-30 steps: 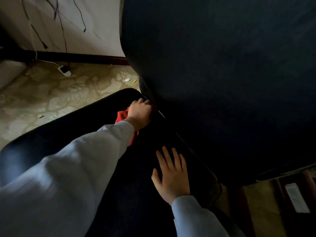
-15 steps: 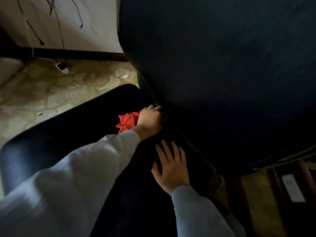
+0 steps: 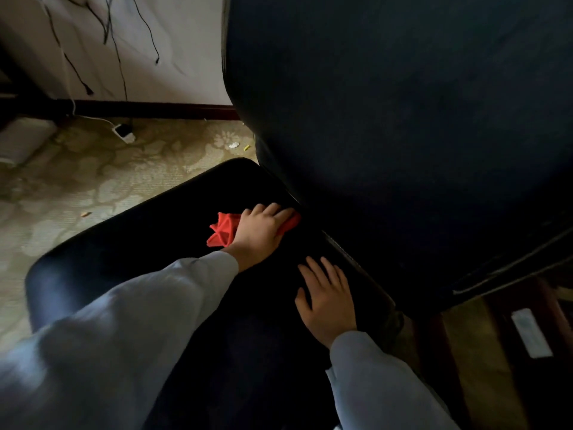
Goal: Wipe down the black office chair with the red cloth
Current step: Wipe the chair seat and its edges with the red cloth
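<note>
left hand (image 3: 259, 234) fingers curled over bunched red cloth (image 3: 223, 232), pressing it on the black office chair (image 3: 130, 243) seat, at the rear edge where seat meets backrest; right hand (image 3: 325, 297) flat on seat beside it, fingers straight, holding nothing

Red cloth (image 3: 224, 231) (bunched) on chair seat (image 3: 148, 243)
</note>
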Available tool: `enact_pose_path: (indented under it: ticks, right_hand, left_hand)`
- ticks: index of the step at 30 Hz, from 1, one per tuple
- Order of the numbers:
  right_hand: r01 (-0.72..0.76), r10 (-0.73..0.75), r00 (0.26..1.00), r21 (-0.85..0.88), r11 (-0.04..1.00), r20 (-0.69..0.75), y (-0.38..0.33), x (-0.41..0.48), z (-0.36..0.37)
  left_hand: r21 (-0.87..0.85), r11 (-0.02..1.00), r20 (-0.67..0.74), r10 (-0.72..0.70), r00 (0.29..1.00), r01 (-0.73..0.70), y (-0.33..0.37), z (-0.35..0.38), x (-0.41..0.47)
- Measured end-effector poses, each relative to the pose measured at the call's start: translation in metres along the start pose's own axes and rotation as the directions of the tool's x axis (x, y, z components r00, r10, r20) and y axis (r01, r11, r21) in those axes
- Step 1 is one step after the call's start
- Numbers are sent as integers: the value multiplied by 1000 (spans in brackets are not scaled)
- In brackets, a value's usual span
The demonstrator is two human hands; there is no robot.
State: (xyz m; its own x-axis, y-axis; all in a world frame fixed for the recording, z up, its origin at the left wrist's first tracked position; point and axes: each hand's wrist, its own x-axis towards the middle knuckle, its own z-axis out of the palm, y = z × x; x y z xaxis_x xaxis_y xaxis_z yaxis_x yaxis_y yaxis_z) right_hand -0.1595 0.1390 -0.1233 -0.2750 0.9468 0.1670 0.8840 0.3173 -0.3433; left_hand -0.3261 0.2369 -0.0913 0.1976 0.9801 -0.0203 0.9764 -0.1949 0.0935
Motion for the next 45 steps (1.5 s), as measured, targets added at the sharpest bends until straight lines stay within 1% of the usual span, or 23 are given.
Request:
enact_pose_path:
  ticks: [2,4,7,10,12,14,15,18,21,23,26,28,30,32,36,40,43,45]
  right_hand:
    - [-51,52,999,-37,998,17,6,-5,-5]
    - [-117,120,992,-82,990,33,15,-15,-10]
    - [-159,163,986,-98,982,35,24,-31,-12]
    - [-185,190,979,-62,981,79,25,-33,-12]
    - [-194,196,974,-29,981,110,26,-31,-14]
    - [-170,171,974,-19,985,150,28,-31,-18]
    - [-166,163,967,-2,986,194,29,-32,-19]
    - [-185,185,947,-26,982,263,27,-34,-23]
    - [-171,185,939,-72,983,291,25,-37,-24]
    - [-152,171,935,-87,985,309,27,-43,-27]
    - [-172,177,945,-40,984,276,29,-50,-29]
    - [-187,191,941,-42,981,279,28,-52,-28]
    - [-197,205,932,-57,979,297,28,-51,-27]
    - [-201,210,928,-61,978,307,29,-49,-28]
    - [-211,219,914,-62,976,342,29,-49,-29]
    - [-201,212,915,-67,977,344,28,-49,-30]
    - [-189,201,915,-67,980,350,27,-53,-33]
    - [-199,199,922,-35,979,332,24,-57,-36]
  left_hand:
    - [-62,989,-28,-133,991,131,12,0,7]
    - [-81,970,-25,-230,973,228,26,2,11]
    - [-82,961,-11,-264,964,262,44,3,11]
    - [-99,975,39,-198,979,201,56,1,12]
    - [-93,988,81,-112,990,119,69,-1,7]
    - [-106,994,119,-22,993,35,89,0,-4]
    - [-113,994,135,21,991,-5,99,3,-11]
    - [-103,987,137,133,982,-120,109,8,-24]
    - [-54,982,118,188,975,-183,95,3,-17]
    - [3,988,95,152,984,-153,80,-2,-6]
    - [52,998,65,24,998,-27,58,-10,9]
    - [71,996,56,-54,997,50,55,-10,14]
    - [46,993,43,-107,993,105,65,-7,14]
    - [-15,991,50,-131,990,132,79,-4,11]
    - [-89,992,50,-85,995,90,98,2,1]
    - [-138,989,92,61,994,-48,122,7,-11]
    - [-178,970,132,187,973,-162,122,7,-18]
    - [-220,960,143,208,968,-174,113,3,-22]
